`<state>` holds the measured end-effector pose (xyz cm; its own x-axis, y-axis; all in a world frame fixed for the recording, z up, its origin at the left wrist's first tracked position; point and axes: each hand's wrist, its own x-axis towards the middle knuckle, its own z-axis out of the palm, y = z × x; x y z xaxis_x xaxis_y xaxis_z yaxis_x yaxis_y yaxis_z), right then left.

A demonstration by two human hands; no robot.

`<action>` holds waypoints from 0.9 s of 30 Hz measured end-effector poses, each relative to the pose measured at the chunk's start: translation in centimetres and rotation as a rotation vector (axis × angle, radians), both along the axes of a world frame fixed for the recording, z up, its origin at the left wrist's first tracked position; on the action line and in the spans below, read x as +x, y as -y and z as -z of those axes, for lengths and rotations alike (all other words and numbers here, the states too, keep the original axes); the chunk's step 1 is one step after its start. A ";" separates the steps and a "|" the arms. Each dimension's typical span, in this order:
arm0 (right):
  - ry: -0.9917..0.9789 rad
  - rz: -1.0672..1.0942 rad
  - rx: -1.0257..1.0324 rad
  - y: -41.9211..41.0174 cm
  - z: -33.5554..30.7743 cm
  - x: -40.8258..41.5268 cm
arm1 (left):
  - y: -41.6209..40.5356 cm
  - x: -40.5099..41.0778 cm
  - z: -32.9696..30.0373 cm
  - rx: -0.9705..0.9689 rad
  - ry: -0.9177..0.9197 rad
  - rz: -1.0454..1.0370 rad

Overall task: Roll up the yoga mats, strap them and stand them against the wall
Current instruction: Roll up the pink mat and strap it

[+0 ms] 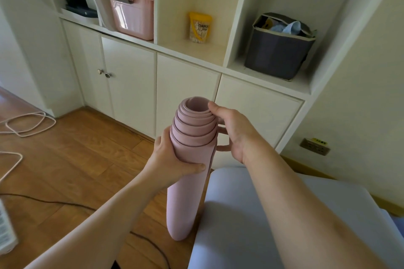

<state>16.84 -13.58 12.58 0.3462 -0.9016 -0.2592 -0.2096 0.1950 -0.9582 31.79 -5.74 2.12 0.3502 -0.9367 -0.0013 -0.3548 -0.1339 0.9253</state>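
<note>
Wood floor (72, 159): pink mat roll (185, 181) upright btwn L hand (172, 159), R hand (234, 129).

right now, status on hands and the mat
Left hand grips pink mat, right hand grips its top edge. Mat rolled, upright, no strap seen. Lilac mat beside it, black cable on floor.

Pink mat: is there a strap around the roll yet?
No. The rolled pink mat stands upright with bare sides, held only by the left hand and the right hand; no strap shows on it.
</note>
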 end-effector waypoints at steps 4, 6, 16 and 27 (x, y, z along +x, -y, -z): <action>0.024 0.047 0.010 0.4 1.6 0.3 | -0.6 -0.8 -2.5 -0.117 -0.429 0.031; 0.033 0.041 0.027 0.4 2.5 0.5 | -0.3 -1.2 -4.0 -0.135 -0.525 -0.059; 0.137 0.129 -0.089 0.5 6.1 1.1 | 1.9 -2.9 -2.8 -0.148 -0.307 -0.332; 0.339 0.123 0.087 1.5 7.6 0.6 | 2.6 -3.6 -2.7 -0.190 -0.337 -0.309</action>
